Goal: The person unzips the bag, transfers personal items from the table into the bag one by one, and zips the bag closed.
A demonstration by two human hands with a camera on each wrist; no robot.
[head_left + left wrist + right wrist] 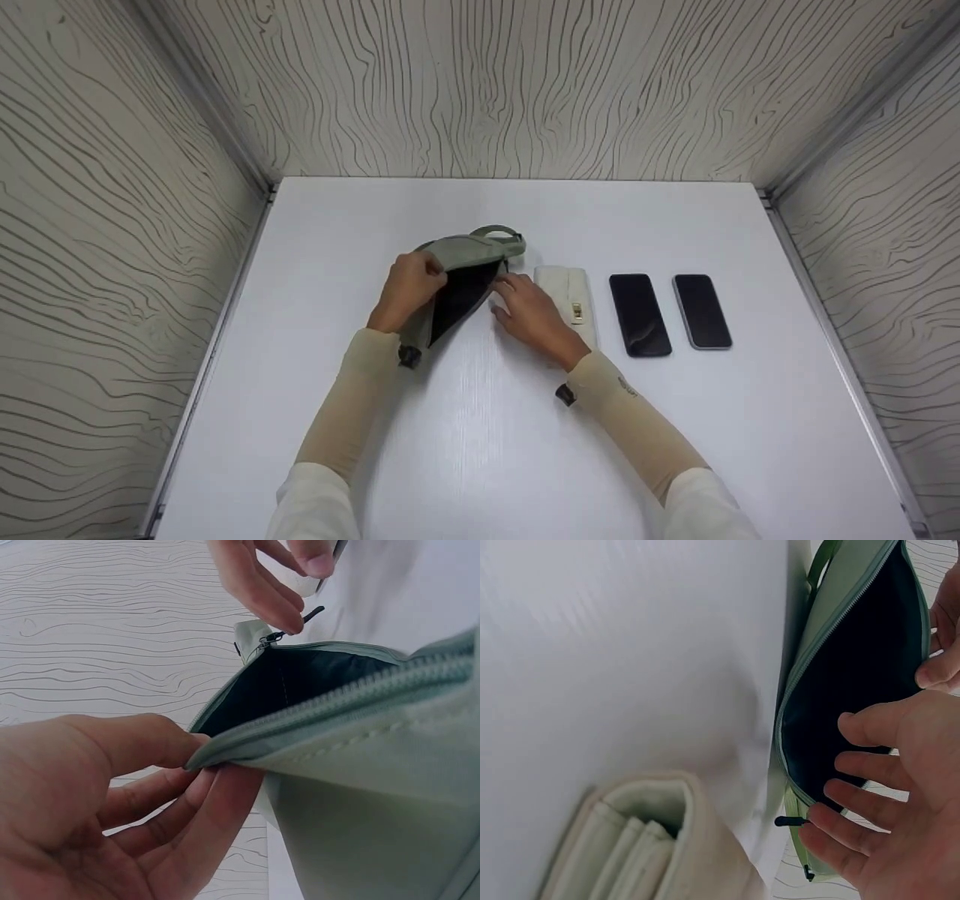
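Observation:
A light green zippered waist bag (465,251) lies on the table with its mouth spread wide, showing a dark lining (855,667). My left hand (411,289) pinches the corner of the zipped edge between thumb and fingers, as the left wrist view shows. At the opposite end of the zip, my right hand (529,311) has its fingers loosely extended beside the black zipper pull (789,821). Part of the cream wallet (559,285), which has a gold clasp (577,313), is hidden behind that right hand.
Two dark-screened phones lie to the right of the wallet: a black phone (640,315) and a silver-edged phone (703,311). The white table (465,450) is bordered by wood-patterned panels (480,90) at the back and both sides.

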